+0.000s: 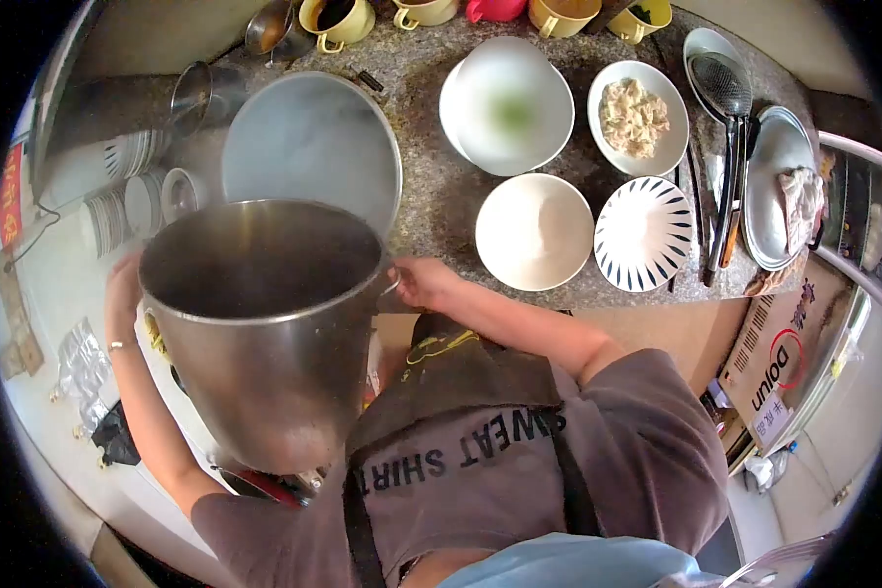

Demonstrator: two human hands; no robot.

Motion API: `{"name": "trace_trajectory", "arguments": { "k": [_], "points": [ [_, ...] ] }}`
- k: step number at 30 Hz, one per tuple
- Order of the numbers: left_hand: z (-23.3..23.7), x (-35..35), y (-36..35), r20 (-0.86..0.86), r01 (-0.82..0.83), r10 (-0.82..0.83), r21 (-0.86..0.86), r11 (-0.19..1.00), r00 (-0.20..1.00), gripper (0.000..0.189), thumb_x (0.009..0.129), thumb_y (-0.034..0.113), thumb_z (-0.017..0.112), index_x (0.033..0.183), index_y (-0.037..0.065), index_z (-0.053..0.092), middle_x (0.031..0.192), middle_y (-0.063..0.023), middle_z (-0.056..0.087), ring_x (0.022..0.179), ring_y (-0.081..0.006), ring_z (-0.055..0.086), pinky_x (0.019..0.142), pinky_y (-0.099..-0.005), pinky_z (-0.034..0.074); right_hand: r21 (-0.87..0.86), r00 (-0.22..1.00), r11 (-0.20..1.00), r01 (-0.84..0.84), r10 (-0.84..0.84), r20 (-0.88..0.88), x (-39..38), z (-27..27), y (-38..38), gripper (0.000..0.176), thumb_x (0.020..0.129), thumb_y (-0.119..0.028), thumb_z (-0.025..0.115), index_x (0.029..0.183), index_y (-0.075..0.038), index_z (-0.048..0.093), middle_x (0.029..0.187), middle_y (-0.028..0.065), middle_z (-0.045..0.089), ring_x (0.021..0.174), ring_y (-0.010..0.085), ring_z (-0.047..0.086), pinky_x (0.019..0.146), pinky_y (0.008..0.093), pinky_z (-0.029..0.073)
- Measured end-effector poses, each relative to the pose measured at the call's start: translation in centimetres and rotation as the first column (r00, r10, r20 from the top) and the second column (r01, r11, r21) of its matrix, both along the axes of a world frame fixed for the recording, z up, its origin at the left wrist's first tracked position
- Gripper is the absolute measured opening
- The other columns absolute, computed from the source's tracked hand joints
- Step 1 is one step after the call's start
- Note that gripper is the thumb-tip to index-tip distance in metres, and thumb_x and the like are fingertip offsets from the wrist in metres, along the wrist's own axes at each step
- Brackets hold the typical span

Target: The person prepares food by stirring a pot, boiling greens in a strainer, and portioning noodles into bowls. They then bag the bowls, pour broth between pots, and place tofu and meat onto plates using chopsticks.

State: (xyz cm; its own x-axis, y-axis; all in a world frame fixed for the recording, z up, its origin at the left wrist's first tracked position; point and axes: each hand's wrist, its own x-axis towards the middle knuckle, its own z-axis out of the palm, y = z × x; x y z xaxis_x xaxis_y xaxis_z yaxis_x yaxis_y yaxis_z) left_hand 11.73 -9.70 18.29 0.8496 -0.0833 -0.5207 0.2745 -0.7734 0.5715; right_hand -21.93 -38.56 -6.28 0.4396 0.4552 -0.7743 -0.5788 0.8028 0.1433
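Observation:
A tall steel stockpot [274,382] is between my two arms, in front of my apron, its wide mouth facing up and its inside dark. My right hand [426,283] is closed on the handle at the right of its rim. At the opposite side, my left hand [123,286] is at the pot's left rim, its fingers partly hidden behind the metal. Just beyond the stockpot, a large round vessel [395,169] with a pale, steamy surface is set in the counter, partly covered by the stockpot's rim in this view.
On the stone counter [431,216] are a white bowl [535,232], a blue-striped bowl [643,233], a bowl of pale food [598,116] and stacked bowls [461,118]. Strainers [723,86] and metal trays [769,250] lie right. Yellow cups [339,27] line the back; plates [142,203] stand left.

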Motion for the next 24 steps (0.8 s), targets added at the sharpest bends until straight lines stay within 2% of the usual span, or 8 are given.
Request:
{"name": "trace_trajectory", "arguments": {
  "k": [1, 2, 3, 5, 6, 15, 21, 24],
  "points": [
    [-0.5, 0.9, 0.2, -0.037, -0.077, 0.076, -0.030, 0.997, 0.996, 0.028, 0.086, 0.019, 0.052, 0.103, -0.002, 0.060, 0.090, -0.0032, 0.061, 0.076, -0.0096, 0.056, 0.066, -0.0218, 0.045, 0.009, 0.997, 0.999, 0.051, -0.051, -0.049, 0.0, 0.0, 0.1, 0.025, 0.091, -0.022, 0.044, 0.077, -0.005, 0.055, 0.056, 0.0041, 0.048, 0.046, 0.0136, 0.046, 0.038, 0.0282, 0.035],
    [-1.0, 3.6, 2.6, -0.084, 0.077, -0.065, 0.151, 0.986, 0.994, 0.033, 0.088, 0.023, 0.049, 0.111, 0.003, 0.060, 0.094, -0.0029, 0.063, 0.081, -0.0102, 0.056, 0.071, -0.0231, 0.044, 0.011, 0.998, 0.999, 0.048, -0.047, -0.047, 0.1, -0.1, 0.0, 0.025, 0.091, -0.022, 0.044, 0.077, -0.005, 0.055, 0.056, 0.0041, 0.048, 0.046, 0.0136, 0.046, 0.038, 0.0282, 0.035],
    [-1.2, 4.1, 1.9, -0.082, 0.072, -0.060, 0.154, 0.985, 0.995, 0.033, 0.088, 0.023, 0.049, 0.111, 0.003, 0.060, 0.094, -0.0029, 0.063, 0.081, -0.0102, 0.056, 0.071, -0.0231, 0.044, 0.016, 0.997, 0.998, 0.063, -0.062, -0.055, 0.0, -0.3, -0.1, 0.025, 0.091, -0.022, 0.044, 0.077, -0.004, 0.055, 0.057, 0.0038, 0.047, 0.046, 0.0130, 0.045, 0.038, 0.0278, 0.036],
    [-1.2, 4.8, -0.4, -0.132, 0.116, -0.088, 0.225, 0.967, 0.987, 0.031, 0.086, 0.026, 0.051, 0.106, 0.005, 0.061, 0.077, 0.0043, 0.057, 0.061, -0.0046, 0.046, 0.054, -0.0193, 0.038, 0.024, 0.996, 0.997, 0.075, -0.073, -0.060, -0.1, -0.8, -0.2, 0.025, 0.092, -0.022, 0.044, 0.078, -0.004, 0.055, 0.057, 0.0036, 0.047, 0.046, 0.0124, 0.045, 0.038, 0.0275, 0.036],
    [-1.1, 2.5, -4.4, -0.028, -0.002, 0.006, 0.126, 0.992, 1.000, 0.021, 0.082, 0.020, 0.054, 0.094, 0.006, 0.065, 0.061, 0.0088, 0.045, 0.050, -0.0014, 0.032, 0.043, -0.0189, 0.025, 0.046, 0.993, 0.994, 0.097, -0.094, -0.071, -0.1, -1.0, -0.2, 0.023, 0.092, -0.021, 0.044, 0.080, -0.004, 0.054, 0.059, 0.0032, 0.048, 0.047, 0.0118, 0.045, 0.039, 0.0268, 0.037],
    [-3.3, 6.4, -9.8, -0.188, 0.131, -0.095, 0.186, 0.974, 0.977, 0.017, 0.081, 0.019, 0.054, 0.067, 0.009, 0.054, 0.059, 0.0039, 0.047, 0.048, -0.0047, 0.038, 0.042, -0.0198, 0.029, 0.104, 0.986, 0.985, 0.140, -0.129, -0.110, -0.7, -2.1, -0.8, 0.012, 0.091, -0.022, 0.047, 0.088, -0.010, 0.048, 0.076, 0.0009, 0.056, 0.055, 0.0116, 0.045, 0.047, 0.0243, 0.039],
    [-1.9, 4.6, -15.0, -0.166, 0.134, -0.074, 0.385, 0.913, 0.983, 0.012, 0.080, 0.015, 0.054, 0.071, 0.008, 0.054, 0.063, 0.0025, 0.049, 0.055, -0.0067, 0.045, 0.047, -0.0209, 0.038, 0.168, 0.973, 0.968, 0.187, -0.159, -0.166, -0.9, -2.3, -0.8, 0.018, 0.094, -0.019, 0.041, 0.094, -0.004, 0.049, 0.076, 0.0058, 0.053, 0.053, 0.0125, 0.046, 0.043, 0.0245, 0.040],
    [-1.9, 5.0, -14.6, -0.177, 0.076, -0.023, 0.297, 0.952, 0.984, 0.009, 0.080, 0.014, 0.054, 0.073, 0.007, 0.053, 0.065, 0.0020, 0.050, 0.058, -0.0081, 0.047, 0.051, -0.0216, 0.041, 0.223, 0.971, 0.955, 0.197, -0.159, -0.177, -0.8, -2.7, -0.5, 0.021, 0.094, -0.019, 0.040, 0.093, -0.002, 0.050, 0.074, 0.0071, 0.052, 0.052, 0.0129, 0.045, 0.042, 0.0243, 0.039]
  ]
}}
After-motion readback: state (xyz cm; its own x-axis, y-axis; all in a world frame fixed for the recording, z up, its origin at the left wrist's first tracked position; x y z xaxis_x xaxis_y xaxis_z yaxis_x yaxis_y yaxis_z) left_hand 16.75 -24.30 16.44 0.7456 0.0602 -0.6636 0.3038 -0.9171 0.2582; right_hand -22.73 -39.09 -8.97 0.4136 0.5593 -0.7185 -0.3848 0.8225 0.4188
